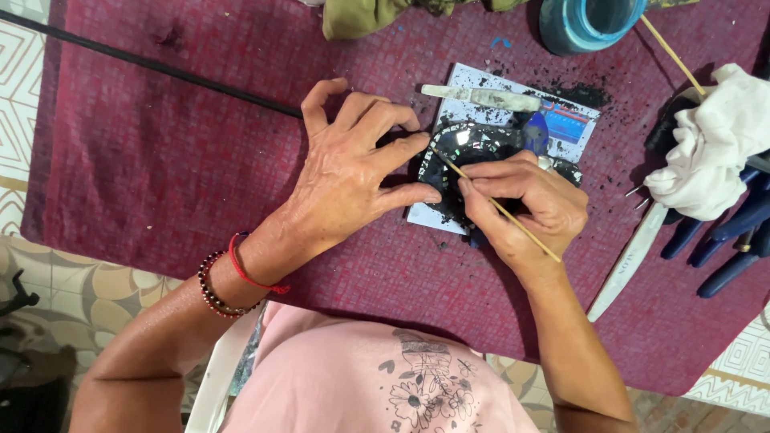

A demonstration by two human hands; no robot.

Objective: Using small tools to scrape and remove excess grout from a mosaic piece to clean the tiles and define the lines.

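Note:
My left hand [353, 172] rests on the dark red cloth [160, 160], its fingertips pressing the left edge of a small dark piece with shiny mosaic chips [473, 144]. That piece lies on a white square tile [513, 100] dusted with black powder. My right hand [525, 204] pinches a thin wooden stick [501, 208], whose tip touches the top of the dark piece. A whitish flat tool [481, 97] lies across the far side of the tile.
A blue cup [581, 22] stands at the back, with another thin stick [672, 54] beside it. White rag [710, 144] over dark blue gloves [734, 232] sits at right. A white knife-like blade [630, 256] lies near it. A black rod [144, 62] crosses the cloth at left.

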